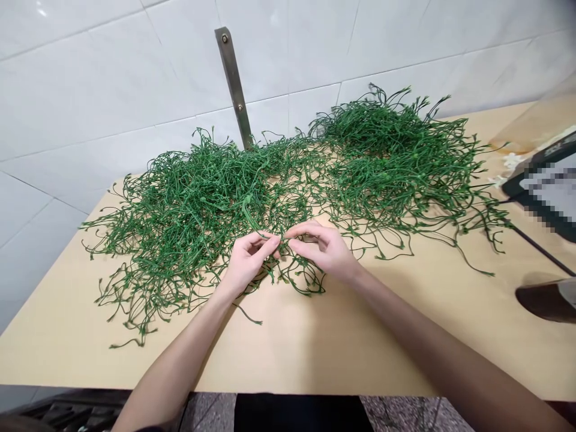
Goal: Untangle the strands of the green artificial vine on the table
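Observation:
Thin green artificial plant stems with small forked tips lie in a wide tangled heap over the table. At the heap's front edge, my left hand is closed, thumb against fingers, on a green stem that rises above the knuckles. My right hand meets it from the other side, its thumb and index fingertips nearly together by the left fingertips. Whatever small piece lies between the right fingertips is too fine to make out. Loose stems lie below both hands.
A second, taller mound of stems sits at the back right. Behind the wooden table, a metal strip is fixed to the tiled wall. A dark-framed object, a dark rod and a brown object lie right.

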### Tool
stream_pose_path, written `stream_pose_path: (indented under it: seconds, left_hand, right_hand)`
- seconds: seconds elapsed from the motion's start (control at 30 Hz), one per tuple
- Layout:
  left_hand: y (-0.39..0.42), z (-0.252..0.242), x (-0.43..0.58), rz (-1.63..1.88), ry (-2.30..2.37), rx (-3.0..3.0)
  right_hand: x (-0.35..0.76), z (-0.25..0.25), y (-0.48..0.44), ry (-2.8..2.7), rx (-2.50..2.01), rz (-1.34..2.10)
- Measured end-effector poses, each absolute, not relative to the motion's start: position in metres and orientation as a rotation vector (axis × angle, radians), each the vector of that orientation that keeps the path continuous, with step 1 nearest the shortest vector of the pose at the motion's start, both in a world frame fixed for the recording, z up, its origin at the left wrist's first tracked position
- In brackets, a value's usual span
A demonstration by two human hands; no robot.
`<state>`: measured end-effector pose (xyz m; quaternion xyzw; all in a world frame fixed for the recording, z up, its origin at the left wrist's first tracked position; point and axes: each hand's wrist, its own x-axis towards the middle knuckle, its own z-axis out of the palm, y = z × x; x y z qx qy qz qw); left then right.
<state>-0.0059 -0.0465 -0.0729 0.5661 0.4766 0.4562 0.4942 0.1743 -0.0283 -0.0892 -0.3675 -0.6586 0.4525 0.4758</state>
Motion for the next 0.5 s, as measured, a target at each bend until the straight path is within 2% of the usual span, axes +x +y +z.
stream_pose_path:
  seconds: [0.13,0.3,0.5]
  left_hand:
    - [-0.0465,-0.0744,-0.0046,1.107,1.163,1.393]
    - [-0.0491,-0.0724,-0.0011,1.083,1.174,1.376]
    - [-0.0505,-0.0733,-0.001,1.078,1.171,1.401]
  right_hand:
    - [0.1702,-0.092,-0.0321,-1.673,-0.914,0.882]
    - [0.1692,-0.0924,-0.0332,-1.652,-0.953,0.847]
    - [0.1685,-0.0976,-0.0333,-1.795,-0.917,0.309]
